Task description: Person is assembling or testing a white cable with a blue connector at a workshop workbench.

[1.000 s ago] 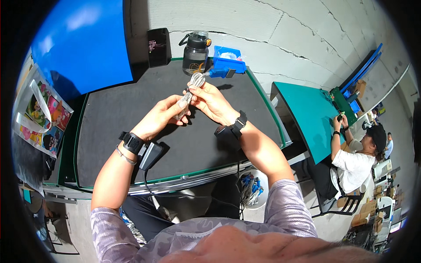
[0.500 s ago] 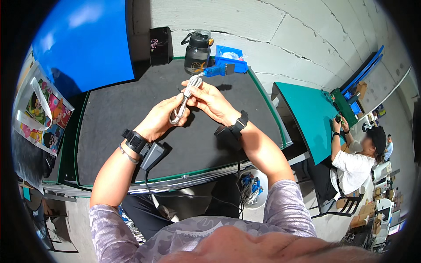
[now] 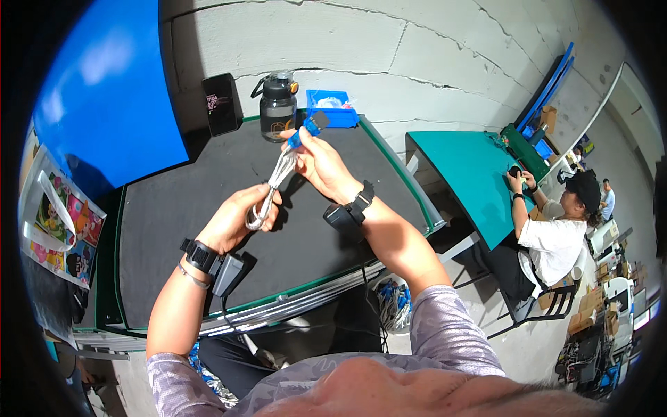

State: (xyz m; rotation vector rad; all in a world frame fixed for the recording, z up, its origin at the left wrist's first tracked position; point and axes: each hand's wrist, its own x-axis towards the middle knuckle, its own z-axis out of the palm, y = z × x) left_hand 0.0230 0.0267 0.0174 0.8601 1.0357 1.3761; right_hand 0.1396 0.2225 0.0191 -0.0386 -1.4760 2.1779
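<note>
I see the black surface (image 3: pixel 208 201) filling the middle, green-edged, with bare room across its left and centre. A dark bottle (image 3: pixel 278 108), a blue tray (image 3: pixel 333 115) and a black box (image 3: pixel 221 104) crowd its far edge. Above the surface I hold a folded grey cable (image 3: pixel 274 184), stretched on a slant: its long axis runs from low left up to the right, blue plug end (image 3: pixel 309 128) pointing toward the far edge. My left hand (image 3: pixel 236 219) is curled shut around the looped lower end. My right hand (image 3: pixel 319 163) pinches the cable just below the plug, fingers closed on it.
</note>
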